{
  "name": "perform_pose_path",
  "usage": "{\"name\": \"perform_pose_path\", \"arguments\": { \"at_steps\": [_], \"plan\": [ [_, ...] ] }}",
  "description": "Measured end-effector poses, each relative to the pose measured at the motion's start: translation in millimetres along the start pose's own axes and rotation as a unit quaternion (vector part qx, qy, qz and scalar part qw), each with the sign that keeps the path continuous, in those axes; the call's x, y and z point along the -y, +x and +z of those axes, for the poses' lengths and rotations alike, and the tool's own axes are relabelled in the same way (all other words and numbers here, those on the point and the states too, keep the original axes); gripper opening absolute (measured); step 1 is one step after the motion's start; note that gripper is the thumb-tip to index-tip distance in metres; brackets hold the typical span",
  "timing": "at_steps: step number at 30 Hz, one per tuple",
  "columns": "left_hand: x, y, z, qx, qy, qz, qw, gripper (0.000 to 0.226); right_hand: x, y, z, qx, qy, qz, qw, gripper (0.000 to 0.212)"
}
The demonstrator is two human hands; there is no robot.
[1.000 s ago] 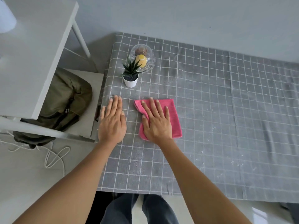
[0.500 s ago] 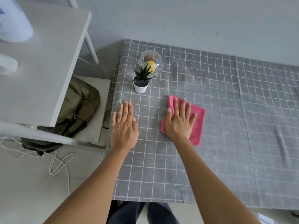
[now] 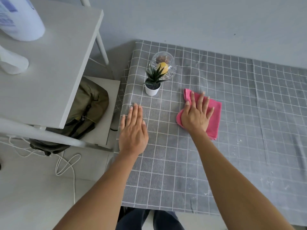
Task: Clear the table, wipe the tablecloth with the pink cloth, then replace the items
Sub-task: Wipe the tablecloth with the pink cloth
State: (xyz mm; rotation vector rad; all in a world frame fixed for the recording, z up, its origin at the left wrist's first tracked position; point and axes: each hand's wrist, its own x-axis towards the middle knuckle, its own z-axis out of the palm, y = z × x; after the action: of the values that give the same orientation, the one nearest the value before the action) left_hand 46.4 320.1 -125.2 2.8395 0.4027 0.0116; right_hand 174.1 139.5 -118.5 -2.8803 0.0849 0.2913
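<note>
The pink cloth (image 3: 215, 117) lies on the grey checked tablecloth (image 3: 249, 90), right of centre. My right hand (image 3: 196, 115) presses flat on its left half, fingers spread, with the cloth bunched under the palm. My left hand (image 3: 133, 128) rests flat and open on the tablecloth near the table's left edge, holding nothing. A small plant in a white pot (image 3: 152, 89) stands beyond my left hand. Right behind it is a clear glass dome (image 3: 163, 65) with a yellow object inside.
White specks (image 3: 239, 141) dot the tablecloth on the right. A white shelf unit (image 3: 49, 72) stands left of the table, with a white bottle (image 3: 20, 17) on top and an olive bag (image 3: 88, 105) on its lower shelf. A white cable (image 3: 66, 165) lies on the floor.
My right hand has slid the pink cloth to the right, away from my left hand. The left hand stays flat near the table's left edge.
</note>
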Motion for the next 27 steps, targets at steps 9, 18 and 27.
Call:
{"name": "perform_pose_path", "arguments": {
  "at_steps": [9,18,27],
  "plan": [
    [0,0,2,-0.003,0.000,-0.004,1.000,0.058,66,-39,26,0.046,-0.002,-0.210,0.977,0.054],
    [1,1,3,0.002,-0.010,-0.004,1.000,0.056,-43,-23,-4,0.004,-0.031,-0.039,0.999,0.052],
    [5,-8,4,0.015,0.002,0.019,1.000,0.055,16,-91,23,0.019,-0.006,-0.103,0.995,0.056]
  ]
}}
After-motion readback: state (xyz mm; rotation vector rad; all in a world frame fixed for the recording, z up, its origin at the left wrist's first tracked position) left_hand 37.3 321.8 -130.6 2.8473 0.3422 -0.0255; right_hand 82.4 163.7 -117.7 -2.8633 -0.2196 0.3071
